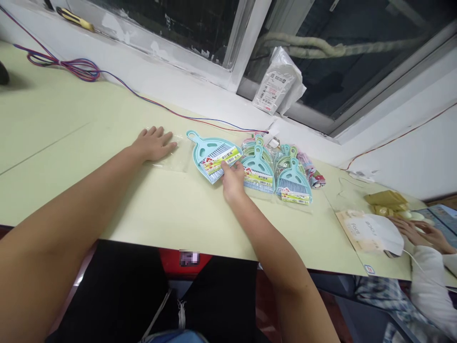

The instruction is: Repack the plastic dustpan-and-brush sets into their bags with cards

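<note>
the right hand (pixel 233 181) has its grip closed on a blue dustpan (pixel 205 146). the thumb and fingers pinch its low right side, by the bright label (pixel 222 160). a brush (pixel 217 151) sits in the pan, and the handle points up and to the left, away from the person. i can't tell if the pan touches the tabletop (pixel 171 205).

the left hand (pixel 154 144) is open. its fingers are spread, and it lies flat on a clear bag (pixel 180 159), just left of the pan. it pinches nothing.

just right of the right hand are two piles of more dustpans, a near pile (pixel 257 167) and a far pile (pixel 293 177), side by side.
</note>
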### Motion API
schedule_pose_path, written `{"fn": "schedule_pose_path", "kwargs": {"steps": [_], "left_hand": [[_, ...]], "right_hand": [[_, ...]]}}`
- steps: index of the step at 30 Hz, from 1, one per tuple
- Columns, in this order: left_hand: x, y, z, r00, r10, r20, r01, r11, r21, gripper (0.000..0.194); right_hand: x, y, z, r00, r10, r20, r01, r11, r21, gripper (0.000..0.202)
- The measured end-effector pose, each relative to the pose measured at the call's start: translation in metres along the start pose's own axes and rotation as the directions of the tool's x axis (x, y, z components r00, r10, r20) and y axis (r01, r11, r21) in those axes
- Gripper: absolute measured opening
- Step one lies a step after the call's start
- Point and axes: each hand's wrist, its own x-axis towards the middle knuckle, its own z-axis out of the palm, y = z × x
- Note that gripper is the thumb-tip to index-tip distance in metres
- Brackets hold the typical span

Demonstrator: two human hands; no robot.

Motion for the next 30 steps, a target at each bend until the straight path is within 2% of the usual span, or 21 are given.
{"fn": "schedule_pose_path", "kwargs": {"steps": [5,11,15,18,22,26,30], "left_hand": [[0.002,-0.001,0.002,0.999,-0.047,-0.010,0.047,0.999,0.023,0.092],[0.006,0.000,0.000,0.996,-0.090,0.028,0.090,0.996,-0.010,0.090],[0.008,-0.005,-0.005,0.996,-0.085,0.026,0.088,0.991,-0.099,0.074],[0.007,-0.009,-0.004,0.995,-0.096,-0.039,0.091,0.988,-0.121,0.065],[0.007,-0.010,0.000,0.974,-0.201,-0.103,0.200,0.980,-0.023,0.080],[0.011,-0.009,0.000,0.961,-0.277,-0.024,0.276,0.961,-0.031,0.100],[0.011,-0.012,-0.005,0.954,-0.300,-0.002,0.300,0.953,-0.038,0.100]], "right_hand": [[-0.003,-0.001,0.001,1.000,0.009,0.007,-0.009,1.000,-0.002,0.045],[-0.006,-0.003,0.002,1.000,0.028,0.006,-0.028,0.999,0.021,0.044],[-0.004,0.001,0.001,0.999,0.037,0.019,-0.037,0.999,0.018,0.045],[-0.003,0.004,0.001,0.999,0.034,0.019,-0.035,0.999,0.012,0.044],[-0.003,0.006,0.001,0.999,0.035,0.014,-0.035,0.999,0.020,0.042],[-0.003,0.006,0.001,0.999,0.032,0.019,-0.032,0.999,0.022,0.040],[-0.001,0.007,0.001,0.999,0.036,0.003,-0.037,0.999,0.016,0.039]]}}
